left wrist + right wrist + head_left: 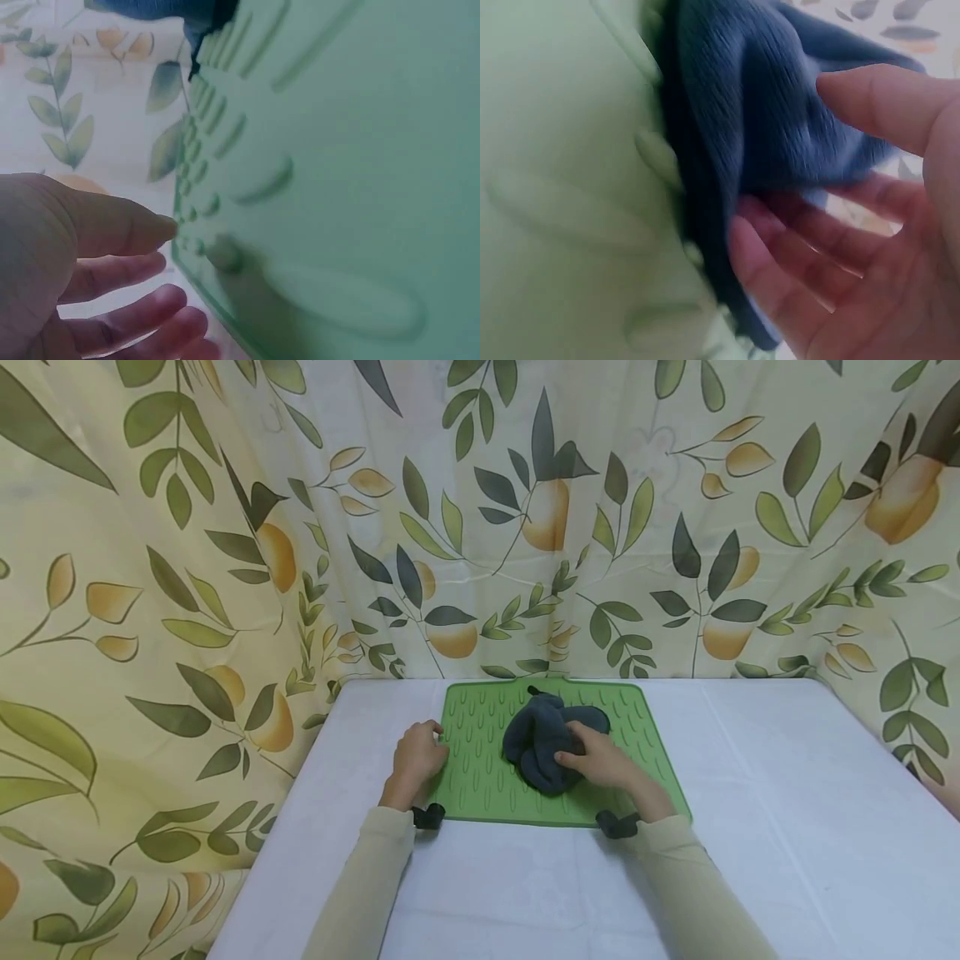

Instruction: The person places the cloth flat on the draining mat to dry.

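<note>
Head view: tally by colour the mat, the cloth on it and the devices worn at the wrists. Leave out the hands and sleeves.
Green: 1, the ridged mat
Dark blue: 1, the bunched cloth
Black: 2, the left wrist device and the right wrist device
Total: 4

Dark blue cloth (542, 735); green mat (480, 781); white table (495, 893); cream curtain (495, 602), leaf-and-fruit print.

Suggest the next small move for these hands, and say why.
I'd probably have the right hand ease one fold of the cloth outward: it lies bunched on the mat, and that hand's fingers are at its folds, while the left hand is at the mat's left edge.
</note>
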Demonstrator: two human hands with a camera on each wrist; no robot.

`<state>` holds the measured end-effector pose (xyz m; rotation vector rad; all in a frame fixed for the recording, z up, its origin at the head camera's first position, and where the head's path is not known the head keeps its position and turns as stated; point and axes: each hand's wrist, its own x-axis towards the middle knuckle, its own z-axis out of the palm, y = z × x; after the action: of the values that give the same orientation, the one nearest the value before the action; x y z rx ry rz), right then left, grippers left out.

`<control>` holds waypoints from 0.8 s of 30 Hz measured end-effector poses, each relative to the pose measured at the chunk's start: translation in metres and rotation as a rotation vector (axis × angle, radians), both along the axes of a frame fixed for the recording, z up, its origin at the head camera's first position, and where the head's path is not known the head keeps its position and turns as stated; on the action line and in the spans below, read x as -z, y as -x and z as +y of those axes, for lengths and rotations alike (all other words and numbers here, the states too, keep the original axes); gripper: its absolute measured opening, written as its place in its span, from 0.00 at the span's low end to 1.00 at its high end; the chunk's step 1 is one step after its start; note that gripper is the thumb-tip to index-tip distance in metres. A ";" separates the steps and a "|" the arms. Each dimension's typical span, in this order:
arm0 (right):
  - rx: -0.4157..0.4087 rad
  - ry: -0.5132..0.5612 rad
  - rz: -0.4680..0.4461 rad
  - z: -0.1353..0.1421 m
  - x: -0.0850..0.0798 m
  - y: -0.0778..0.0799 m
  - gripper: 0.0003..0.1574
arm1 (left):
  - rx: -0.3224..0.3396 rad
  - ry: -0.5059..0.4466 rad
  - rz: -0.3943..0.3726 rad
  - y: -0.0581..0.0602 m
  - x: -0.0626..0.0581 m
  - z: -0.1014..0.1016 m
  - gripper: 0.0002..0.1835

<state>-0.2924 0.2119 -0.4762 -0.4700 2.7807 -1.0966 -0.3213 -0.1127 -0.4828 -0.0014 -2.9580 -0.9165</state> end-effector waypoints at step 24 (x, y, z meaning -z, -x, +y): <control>0.162 -0.077 0.015 0.038 -0.002 0.004 0.32 | 0.353 0.026 0.056 -0.038 0.003 0.082 0.14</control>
<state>-0.2963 0.2499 -0.4741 -0.2484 2.9043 -1.0143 -0.2838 -0.0308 -0.4853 -0.5554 -2.9687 -0.8896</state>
